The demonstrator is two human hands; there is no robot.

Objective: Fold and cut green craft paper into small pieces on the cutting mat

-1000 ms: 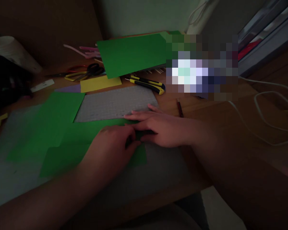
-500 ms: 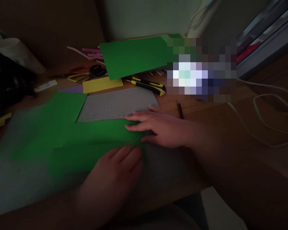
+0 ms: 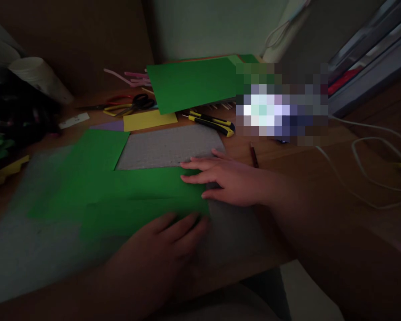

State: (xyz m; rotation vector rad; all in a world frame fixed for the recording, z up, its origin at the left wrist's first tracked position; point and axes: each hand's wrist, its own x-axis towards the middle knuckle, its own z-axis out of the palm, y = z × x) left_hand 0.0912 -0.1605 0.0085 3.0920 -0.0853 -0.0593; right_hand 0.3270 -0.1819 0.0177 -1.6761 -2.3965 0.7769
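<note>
Green paper (image 3: 147, 183) lies on the grey mat (image 3: 170, 145), beneath your right hand (image 3: 220, 178) and just beyond your left hand (image 3: 170, 238). Right: fingers spread, gripping nothing, several fingertips resting on the sheet's right end. Left: fingers curled at the near edge, blurred; whether they pinch paper cannot be determined. One darker band (image 3: 120, 214), apparently a fold, runs left from your left fingers. Recommended: bear down evenly with the right fingertips, since thin paper would likely skate on the mat. Square the band's corner before pressing, then smooth outward from the right hand with light, even strokes; a skewed start would probably leave a slanted crease. Noted: cutter knives (image 3: 210, 122) beyond your right hand, adequately separated.
</note>
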